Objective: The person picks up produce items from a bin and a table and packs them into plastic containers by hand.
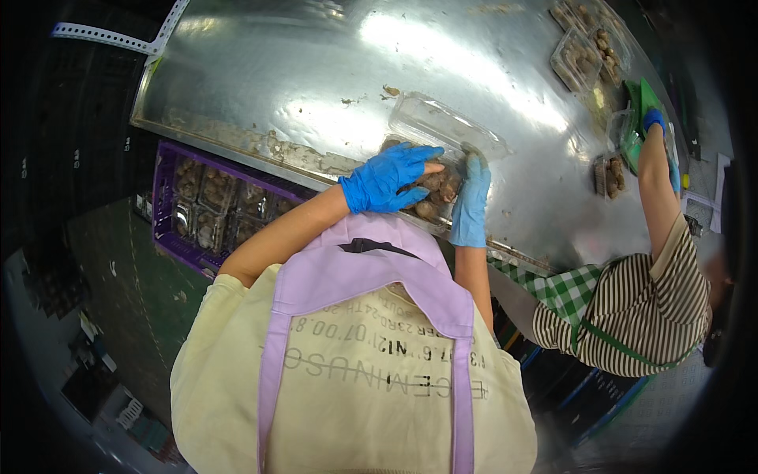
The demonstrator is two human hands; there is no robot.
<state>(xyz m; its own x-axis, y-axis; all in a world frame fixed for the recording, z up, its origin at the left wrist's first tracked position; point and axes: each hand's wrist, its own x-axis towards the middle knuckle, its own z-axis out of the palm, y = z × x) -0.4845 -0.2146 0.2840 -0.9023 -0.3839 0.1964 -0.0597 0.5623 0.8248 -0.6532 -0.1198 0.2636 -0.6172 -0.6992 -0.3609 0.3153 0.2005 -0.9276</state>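
A clear plastic clamshell box (443, 217) lies at the near edge of the metal table, its lid (435, 115) folded back away from me. Brown knobbly tubers (435, 188) fill its base; their exact kind is unclear. My left hand (391, 178), in a blue glove, rests over them with fingers spread and one bare fingertip poking out of the glove. What lies under that palm is hidden. In a paler blue glove with soiled fingertips, my right hand (471, 195) holds the box along its right side, near the hinge.
A purple crate (183, 252) below the table's left edge holds several filled clear boxes (218, 188). More filled boxes (577, 59) stand at the far right. A co-worker (639, 314) reaches over a green tray or scoop (639, 127) beside another box (610, 176). White perforated angle bar (109, 38) rises at the left corner.
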